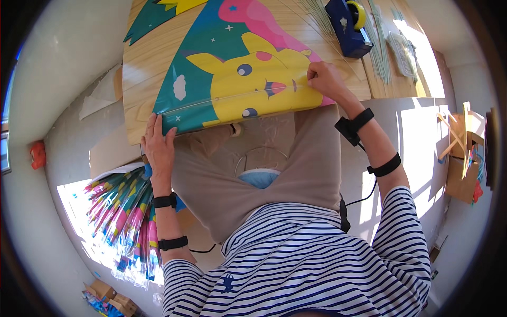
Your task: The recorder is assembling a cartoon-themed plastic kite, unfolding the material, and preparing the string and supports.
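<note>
A triangular kite sheet [232,68], teal and pink with a yellow cartoon character, lies on the wooden table, its near edge along the front edge. My left hand [158,145] rests at its lower left corner, fingers stretched out and thumb apart on the sheet. At the sheet's right side my right hand [325,79] is closed in a pinch, its fingertips down by the yellow print. What it pinches is hidden. A thin, shiny pale line [253,94] crosses the sheet between my hands; whether it is a rod or a strip, I cannot tell.
Back right stand a dark blue tape dispenser [348,31], thin pale green rods [379,47] and a clear plastic box [401,53]. Another printed sheet [153,21] lies far left. Several folded printed kites [124,211] in clear wrapping hang beside my left arm. Cardboard boxes [462,179] stand right.
</note>
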Motion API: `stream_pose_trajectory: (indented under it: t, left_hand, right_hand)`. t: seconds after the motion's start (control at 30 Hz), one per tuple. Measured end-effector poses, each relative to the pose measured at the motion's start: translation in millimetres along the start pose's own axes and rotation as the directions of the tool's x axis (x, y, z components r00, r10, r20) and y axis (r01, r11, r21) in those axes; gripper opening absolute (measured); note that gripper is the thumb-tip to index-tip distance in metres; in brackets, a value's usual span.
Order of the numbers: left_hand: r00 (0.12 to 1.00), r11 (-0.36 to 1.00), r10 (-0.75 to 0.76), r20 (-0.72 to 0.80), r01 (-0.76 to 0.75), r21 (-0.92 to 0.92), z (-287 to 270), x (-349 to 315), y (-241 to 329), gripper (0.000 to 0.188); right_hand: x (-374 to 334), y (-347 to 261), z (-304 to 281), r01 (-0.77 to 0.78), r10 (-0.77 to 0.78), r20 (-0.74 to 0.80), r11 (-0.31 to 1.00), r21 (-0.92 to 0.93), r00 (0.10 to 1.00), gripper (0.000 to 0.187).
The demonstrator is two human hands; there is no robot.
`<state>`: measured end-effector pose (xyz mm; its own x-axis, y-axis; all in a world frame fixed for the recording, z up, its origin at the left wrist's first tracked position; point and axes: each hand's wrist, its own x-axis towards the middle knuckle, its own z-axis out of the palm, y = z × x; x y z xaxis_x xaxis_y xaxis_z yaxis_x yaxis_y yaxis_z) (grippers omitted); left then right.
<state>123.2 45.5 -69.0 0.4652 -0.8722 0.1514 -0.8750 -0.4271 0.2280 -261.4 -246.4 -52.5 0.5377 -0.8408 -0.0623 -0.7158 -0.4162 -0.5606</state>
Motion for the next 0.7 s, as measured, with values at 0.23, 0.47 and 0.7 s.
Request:
stream_pose_trajectory:
  t: [0.23,0.47,0.7]
  left_hand:
    - [1.0,1.0,-0.01,0.001,0.01,-0.004,0.2,0.9,2.9,0.052]
    - [0.999,0.999,0.027,-0.034,-0.029,-0.036,2.2,0.5,-1.4,0.051]
    - [0.999,0.999,0.026,-0.044,-0.027,-0.026,7.1,1.0,-2.8,0.051]
  right_hand:
    - [-2.9,13.8,8.3,-0.105,0.062,-0.164,0.958,-0.266,0.985,0.007]
    - [-18.5,10.9,-5.6,-0.055,-0.008,-0.22,0.959,-0.279,0.976,0.009]
    - [-59.9,-90.5,53.2,0.369,-0.424,-0.105,0.867,-0.335,0.9,0.064]
